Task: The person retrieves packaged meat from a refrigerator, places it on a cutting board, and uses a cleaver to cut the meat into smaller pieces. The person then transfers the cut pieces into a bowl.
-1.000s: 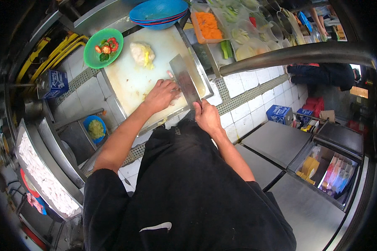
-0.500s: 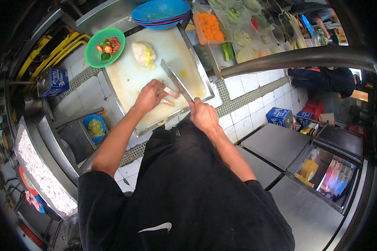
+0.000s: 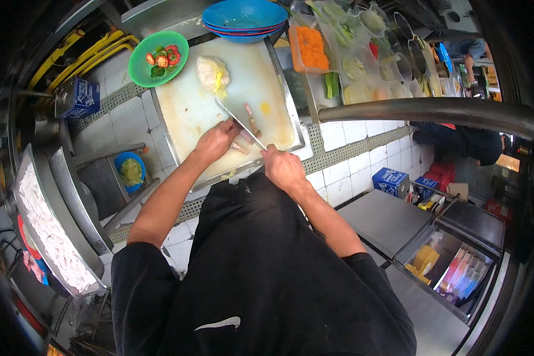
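Our right grip point(image 3: 285, 170) is wrapped round the knife point(image 3: 243, 126). Our left grip point(image 3: 218, 141), bent-fingered, is nearer the meat strip point(image 3: 247, 137) just to its right; whether it pinches, we cannot tell. The strip's long axis seems to follow the knife. Right of both grips, a blue box point(image 3: 390, 181) bears white lettering.

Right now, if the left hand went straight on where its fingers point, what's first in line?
The knife blade, slanting across the path of the left hand; beyond it lies a pinkish strip. Depth is unclear: hand and blade may be touching.
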`<state>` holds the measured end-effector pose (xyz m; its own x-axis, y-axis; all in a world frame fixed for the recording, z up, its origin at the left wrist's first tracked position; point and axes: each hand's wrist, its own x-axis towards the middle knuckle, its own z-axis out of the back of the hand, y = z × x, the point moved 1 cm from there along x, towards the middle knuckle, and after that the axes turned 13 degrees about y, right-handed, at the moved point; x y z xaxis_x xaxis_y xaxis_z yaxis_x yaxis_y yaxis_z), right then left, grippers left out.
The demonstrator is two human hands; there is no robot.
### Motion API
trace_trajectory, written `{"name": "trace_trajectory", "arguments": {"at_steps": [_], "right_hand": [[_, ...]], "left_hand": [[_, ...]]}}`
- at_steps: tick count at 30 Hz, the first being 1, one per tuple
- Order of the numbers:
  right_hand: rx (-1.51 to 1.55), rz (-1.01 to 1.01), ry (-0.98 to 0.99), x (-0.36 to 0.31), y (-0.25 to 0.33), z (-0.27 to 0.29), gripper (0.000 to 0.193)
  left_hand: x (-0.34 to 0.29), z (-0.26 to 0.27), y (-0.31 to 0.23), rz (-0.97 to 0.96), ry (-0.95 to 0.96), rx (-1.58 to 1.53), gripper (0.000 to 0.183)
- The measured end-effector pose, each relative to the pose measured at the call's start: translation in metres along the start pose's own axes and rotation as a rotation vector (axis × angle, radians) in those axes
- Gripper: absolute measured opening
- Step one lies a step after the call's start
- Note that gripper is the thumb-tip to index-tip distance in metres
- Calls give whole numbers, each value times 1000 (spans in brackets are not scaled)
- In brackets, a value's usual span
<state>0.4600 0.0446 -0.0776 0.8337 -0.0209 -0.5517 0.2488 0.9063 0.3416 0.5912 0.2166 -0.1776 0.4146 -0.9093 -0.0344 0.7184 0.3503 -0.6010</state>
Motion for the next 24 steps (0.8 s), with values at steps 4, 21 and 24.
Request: {"name": "trace_trajectory", "arguments": {"at_steps": [4,21,24], "right_hand": [[-17,33,5,3,-5,-3,27],[73,36,19,17,-4,-19,27],[88,64,-31,26,-3,-26,27]], "left_hand": [[-1,0,-2,36,37,-21,26],[-1,-14,13,-89,-19,66,31],[1,-12,12,-89,-28,67,30]]}}
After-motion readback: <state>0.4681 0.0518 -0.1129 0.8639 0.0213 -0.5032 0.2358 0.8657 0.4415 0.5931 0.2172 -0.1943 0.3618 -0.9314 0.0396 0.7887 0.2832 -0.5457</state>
